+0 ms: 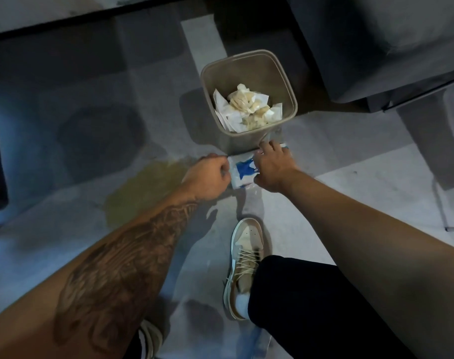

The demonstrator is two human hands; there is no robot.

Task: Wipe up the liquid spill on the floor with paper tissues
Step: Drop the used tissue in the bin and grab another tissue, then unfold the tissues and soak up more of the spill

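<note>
A white and blue tissue pack (242, 173) lies on the floor just in front of the bin. My left hand (207, 176) grips its left end with curled fingers. My right hand (273, 165) lies over its right end, fingers curled round the far edge and thumb at the near side. A yellowish liquid spill (140, 190) spreads on the grey floor to the left of the pack, partly hidden by my left forearm.
A beige square bin (289, 99) holding several crumpled, stained tissues stands behind the pack. A dark sofa (376, 47) fills the upper right. My beige shoe (244, 265) stands near the pack, my dark trouser leg (311, 307) beside it. A second shoe (149, 338) shows at the bottom.
</note>
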